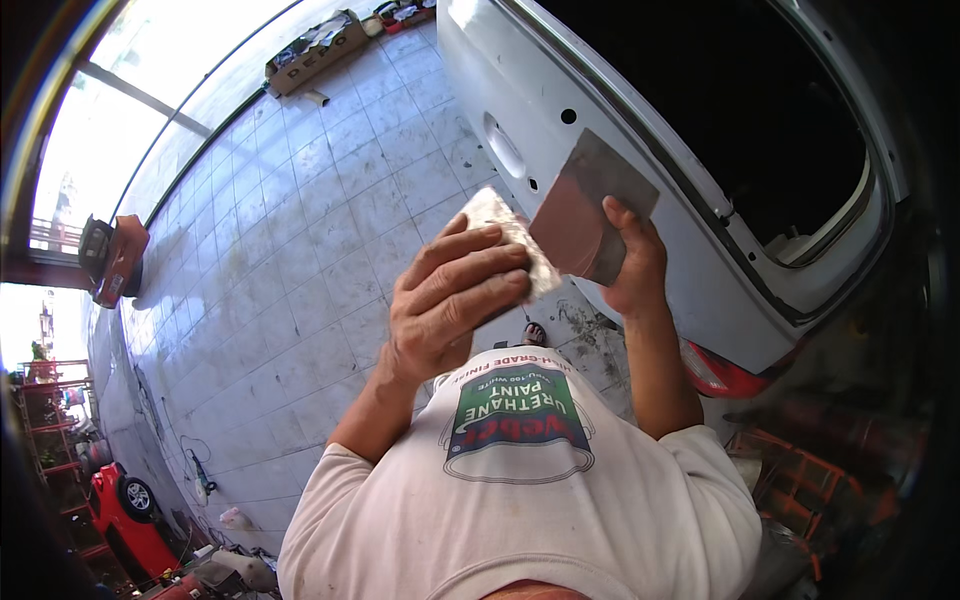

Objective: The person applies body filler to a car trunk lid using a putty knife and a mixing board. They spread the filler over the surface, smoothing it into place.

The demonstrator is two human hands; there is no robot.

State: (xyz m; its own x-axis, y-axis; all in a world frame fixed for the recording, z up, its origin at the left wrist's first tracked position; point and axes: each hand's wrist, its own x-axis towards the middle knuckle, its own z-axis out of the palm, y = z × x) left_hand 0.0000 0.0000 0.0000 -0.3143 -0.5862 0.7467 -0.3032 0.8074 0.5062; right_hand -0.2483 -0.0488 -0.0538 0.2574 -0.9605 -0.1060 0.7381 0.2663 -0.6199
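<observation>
My left hand point(450, 295) grips a flat rectangular piece point(493, 207) with a pale, mottled, rough-looking face; its underside is hidden. My right hand point(635, 260) grips a grey flat plate point(615, 160) with pinkish-brown material spread over part of it, thumb on its face. The two pieces are close side by side at chest height, near the white vehicle's rear door panel point(500, 60), which has a recessed handle and dark holes. Whether the pieces touch, I cannot tell.
Grey tiled floor point(250, 320) lies below. A long cardboard box point(315, 55) lies along the far edge, an orange object point(122, 255) at the left. A red car point(125, 520) and cluttered red shelving are lower left; orange metal frames point(790, 480) lie lower right.
</observation>
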